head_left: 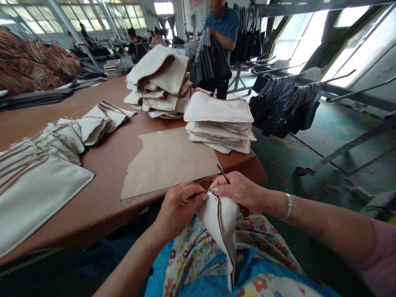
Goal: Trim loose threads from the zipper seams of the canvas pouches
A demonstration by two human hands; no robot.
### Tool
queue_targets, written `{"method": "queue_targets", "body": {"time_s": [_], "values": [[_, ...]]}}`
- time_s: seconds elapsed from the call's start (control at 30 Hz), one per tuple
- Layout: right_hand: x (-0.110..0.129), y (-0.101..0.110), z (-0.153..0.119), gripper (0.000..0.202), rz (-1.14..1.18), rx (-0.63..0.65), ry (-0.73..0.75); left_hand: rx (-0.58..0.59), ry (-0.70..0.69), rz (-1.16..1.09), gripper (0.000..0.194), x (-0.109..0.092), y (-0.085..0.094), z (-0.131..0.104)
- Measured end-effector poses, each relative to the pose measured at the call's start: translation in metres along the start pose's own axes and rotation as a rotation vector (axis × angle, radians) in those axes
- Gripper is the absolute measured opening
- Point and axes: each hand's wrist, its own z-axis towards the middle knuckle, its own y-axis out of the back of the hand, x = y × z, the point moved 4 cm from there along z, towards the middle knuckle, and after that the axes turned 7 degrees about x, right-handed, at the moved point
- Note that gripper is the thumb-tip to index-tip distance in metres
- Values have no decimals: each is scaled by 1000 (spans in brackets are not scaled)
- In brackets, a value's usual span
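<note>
A white fabric piece with brown edging (pixel 227 225) hangs over the lap, its upper end pinched between both hands. My left hand (pixel 183 204) is closed on it, thumb against the forefinger. My right hand (pixel 236 189) grips the same end from the other side, with a thin dark tool (pixel 223 174) sticking up between its fingers. A bit of red shows below the right palm. The exact edge between the fingertips is too small to make out.
Beyond the hands, a brown table (pixel 108 177) bears a beige board (pixel 170 159), stacked white pieces (pixel 219 123), a taller pile (pixel 161 82) and a row of white pieces (pixel 58 144). A person (pixel 229 24) stands behind with a dark bag. Racks hold dark bags (pixel 281 111) at right.
</note>
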Motion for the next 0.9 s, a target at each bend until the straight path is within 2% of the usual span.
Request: {"method": "queue_targets", "body": {"time_s": [0.23, 0.43, 0.7, 0.8, 0.9], "values": [[3, 2, -2, 19, -13, 9, 21, 93, 42, -71, 22, -2, 0, 2], [7, 2, -2, 20, -97, 14, 31, 4, 81, 25, 15, -3, -3, 4], [15, 0, -1, 22, -253, 43, 51, 22, 143, 91, 16, 5, -9, 4], [14, -2, 1, 19, -354, 50, 60, 4, 82, 237, 13, 7, -11, 5], [14, -4, 3, 13, -488, 50, 109, -72, -58, 470, 11, 3, -9, 5]]}}
